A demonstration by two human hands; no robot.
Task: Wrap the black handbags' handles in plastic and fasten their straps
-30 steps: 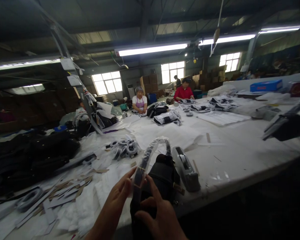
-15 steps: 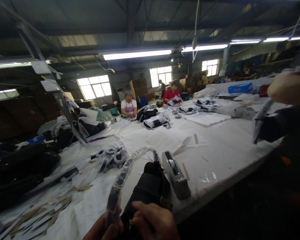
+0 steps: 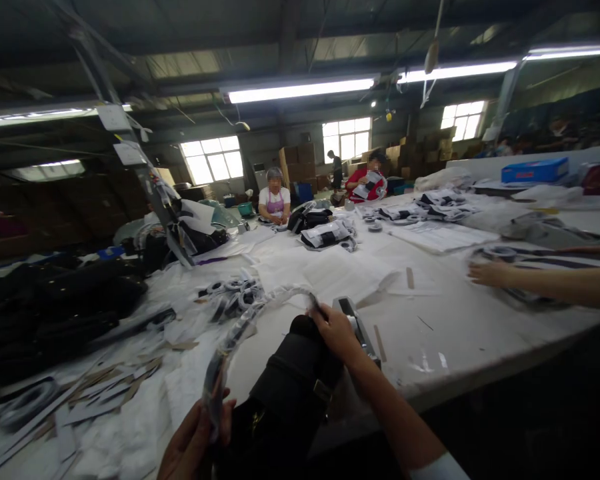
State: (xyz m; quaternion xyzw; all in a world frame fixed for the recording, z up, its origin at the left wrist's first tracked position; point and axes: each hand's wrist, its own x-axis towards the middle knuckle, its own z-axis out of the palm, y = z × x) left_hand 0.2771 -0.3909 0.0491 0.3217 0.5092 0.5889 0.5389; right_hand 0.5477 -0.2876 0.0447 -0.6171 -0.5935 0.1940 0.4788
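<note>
A black bag [image 3: 285,387] with small brass-coloured hardware lies at the near edge of the table in front of me. Its handle strap [image 3: 240,330], wrapped in clear plastic film, arches up in a loop to the left of the bag. My left hand [image 3: 195,430] is closed around the near end of this strap. At the far end, my right hand [image 3: 333,330] pinches the strap close to the top of the bag. Partly hidden behind my right hand and forearm stands a grey tape dispenser [image 3: 365,330].
Bundled wrapped straps [image 3: 233,297] and cardboard strips [image 3: 113,393] lie to the left, with black bags [image 3: 70,300] beyond. At right, a co-worker's hand [image 3: 495,273] touches a wrapped item. Two people sit across the table near packed bags [image 3: 325,235]. A blue box [image 3: 535,171] stands far right.
My right hand has moved from the near part of the bag up to the strap's far end. The co-worker's hand at right has come down onto the table. The view has shifted left.
</note>
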